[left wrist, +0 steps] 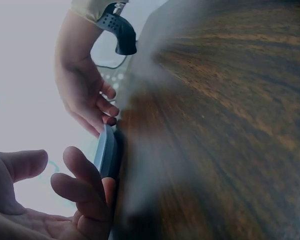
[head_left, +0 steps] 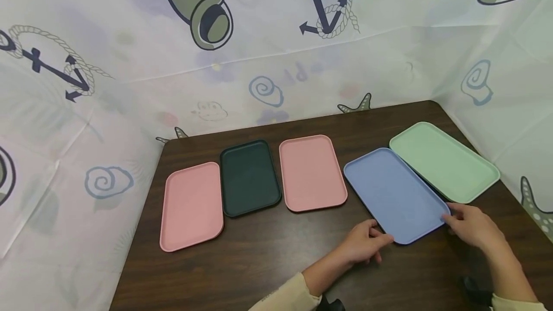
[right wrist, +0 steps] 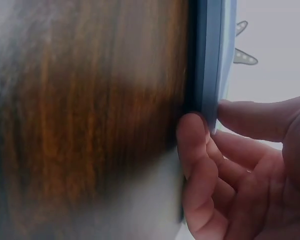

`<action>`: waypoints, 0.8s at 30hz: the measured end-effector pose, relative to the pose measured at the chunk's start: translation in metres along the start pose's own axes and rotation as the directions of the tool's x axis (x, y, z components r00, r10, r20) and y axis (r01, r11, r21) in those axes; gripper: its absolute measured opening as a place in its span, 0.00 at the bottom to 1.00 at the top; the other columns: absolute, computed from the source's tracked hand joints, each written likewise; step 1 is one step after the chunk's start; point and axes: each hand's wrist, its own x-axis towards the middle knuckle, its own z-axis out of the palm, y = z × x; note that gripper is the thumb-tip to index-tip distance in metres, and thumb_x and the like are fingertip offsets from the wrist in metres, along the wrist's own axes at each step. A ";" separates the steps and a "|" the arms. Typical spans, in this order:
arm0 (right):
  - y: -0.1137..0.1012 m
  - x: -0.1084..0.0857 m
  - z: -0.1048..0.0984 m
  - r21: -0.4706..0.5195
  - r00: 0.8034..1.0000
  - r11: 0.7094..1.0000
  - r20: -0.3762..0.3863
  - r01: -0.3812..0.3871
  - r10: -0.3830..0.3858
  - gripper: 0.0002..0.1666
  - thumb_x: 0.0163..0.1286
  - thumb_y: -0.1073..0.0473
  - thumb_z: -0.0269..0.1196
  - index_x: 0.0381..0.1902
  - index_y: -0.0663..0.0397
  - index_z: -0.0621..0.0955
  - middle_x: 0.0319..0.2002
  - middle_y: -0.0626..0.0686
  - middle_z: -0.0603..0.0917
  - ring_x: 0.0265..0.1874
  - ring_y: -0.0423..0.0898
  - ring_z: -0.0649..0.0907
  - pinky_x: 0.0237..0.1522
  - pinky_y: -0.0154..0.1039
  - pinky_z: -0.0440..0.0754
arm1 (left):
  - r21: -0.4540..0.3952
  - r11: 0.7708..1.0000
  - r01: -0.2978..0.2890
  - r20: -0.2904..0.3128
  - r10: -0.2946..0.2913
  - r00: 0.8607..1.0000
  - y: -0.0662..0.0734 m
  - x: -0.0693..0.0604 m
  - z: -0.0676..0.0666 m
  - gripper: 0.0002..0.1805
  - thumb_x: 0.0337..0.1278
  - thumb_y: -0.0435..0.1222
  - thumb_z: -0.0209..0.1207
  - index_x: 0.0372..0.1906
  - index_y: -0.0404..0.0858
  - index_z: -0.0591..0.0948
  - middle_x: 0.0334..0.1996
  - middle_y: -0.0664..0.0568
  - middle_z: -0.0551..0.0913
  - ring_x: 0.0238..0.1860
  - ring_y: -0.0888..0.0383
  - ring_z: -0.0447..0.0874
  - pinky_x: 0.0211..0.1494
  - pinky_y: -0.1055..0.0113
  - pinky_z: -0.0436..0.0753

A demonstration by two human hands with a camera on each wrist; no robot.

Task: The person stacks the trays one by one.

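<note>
A blue tray lies slanted on the right part of the table. My right hand pinches its near right corner, with the thumb on the upper side and curled fingers at the underside. The left hand is at the near left corner, its thumb apart from its bent fingers. A fingertip there seems to touch the tray edge; the thumb does not close on it. Against the blue tray's right side lies a light green tray.
Left of the blue tray are a pink tray, a dark green tray and another pink tray. All lie on a dark wooden table. Patterned cloth hangs behind and on both sides.
</note>
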 end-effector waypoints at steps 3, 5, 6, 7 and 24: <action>0.003 -0.001 0.001 0.035 1.000 0.999 0.013 0.008 -0.008 0.35 0.72 0.52 0.57 0.58 0.84 0.67 0.28 0.52 0.84 0.28 0.47 0.82 0.31 0.47 0.76 | -0.037 0.999 0.002 0.000 -0.002 1.000 -0.001 0.000 -0.002 0.30 0.61 0.40 0.63 0.63 0.28 0.70 0.30 0.62 0.81 0.13 0.64 0.73 0.13 0.71 0.65; 0.004 -0.003 0.001 0.069 1.000 0.997 0.025 -0.015 0.013 0.34 0.73 0.52 0.57 0.57 0.83 0.69 0.28 0.53 0.85 0.27 0.46 0.83 0.32 0.47 0.77 | -0.057 0.998 0.002 -0.006 -0.003 1.000 -0.002 -0.001 -0.004 0.26 0.62 0.40 0.63 0.60 0.30 0.72 0.32 0.61 0.80 0.13 0.64 0.73 0.14 0.71 0.65; 0.004 -0.004 0.000 0.089 0.999 0.996 0.029 -0.027 0.024 0.34 0.73 0.51 0.57 0.57 0.83 0.69 0.28 0.53 0.86 0.27 0.46 0.83 0.31 0.46 0.77 | -0.065 0.998 0.003 -0.015 -0.004 1.000 -0.002 -0.001 -0.004 0.24 0.61 0.40 0.63 0.57 0.32 0.73 0.32 0.61 0.79 0.14 0.64 0.73 0.14 0.71 0.65; 0.005 -0.005 0.000 0.111 0.999 0.993 0.029 -0.035 0.032 0.34 0.73 0.51 0.57 0.56 0.84 0.70 0.29 0.54 0.86 0.27 0.46 0.84 0.31 0.45 0.78 | -0.076 0.997 0.001 -0.026 -0.003 1.000 -0.003 -0.001 -0.005 0.22 0.61 0.40 0.63 0.55 0.34 0.73 0.33 0.61 0.78 0.14 0.64 0.73 0.14 0.71 0.65; -0.020 -0.033 0.027 0.536 0.998 0.843 -0.007 -0.043 0.056 0.34 0.67 0.58 0.66 0.59 0.83 0.70 0.28 0.51 0.88 0.26 0.41 0.86 0.27 0.39 0.81 | 0.089 0.985 -0.151 -0.180 0.165 0.970 -0.004 -0.031 -0.028 0.25 0.54 0.35 0.68 0.51 0.46 0.65 0.37 0.62 0.73 0.19 0.68 0.71 0.24 0.73 0.70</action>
